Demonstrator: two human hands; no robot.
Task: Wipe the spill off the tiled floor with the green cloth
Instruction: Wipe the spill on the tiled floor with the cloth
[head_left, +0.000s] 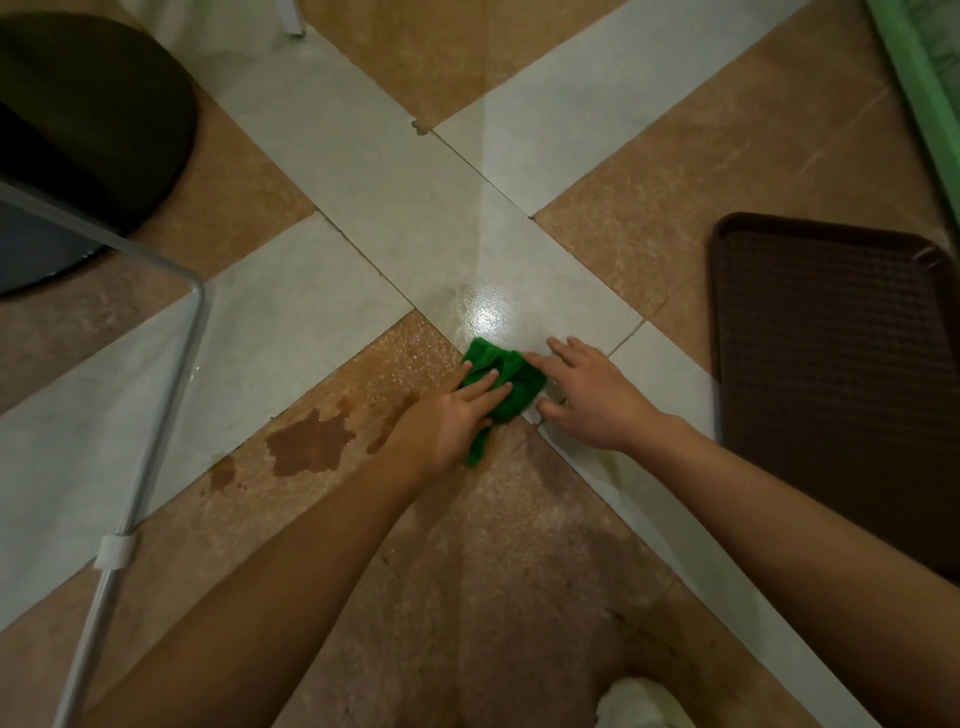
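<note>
A crumpled green cloth (511, 376) lies on the tiled floor (363, 171) where brown and pale tiles meet. My left hand (447, 421) presses flat on the cloth's near-left part, fingers spread over it. My right hand (592, 395) rests beside it on the right, fingers apart, fingertips touching the cloth's right edge. A brown spill (306, 441) spreads in patches on the brown tile left of my left hand, with smaller blots (223, 473) further left. A wet sheen (488, 312) glints on the pale tile just beyond the cloth.
A dark brown textured tray (831, 364) lies on the floor at the right. A metal chair frame (171, 384) runs down the left side, with a dark round seat (88, 119) at top left. A green edge (924, 88) crosses the top right corner.
</note>
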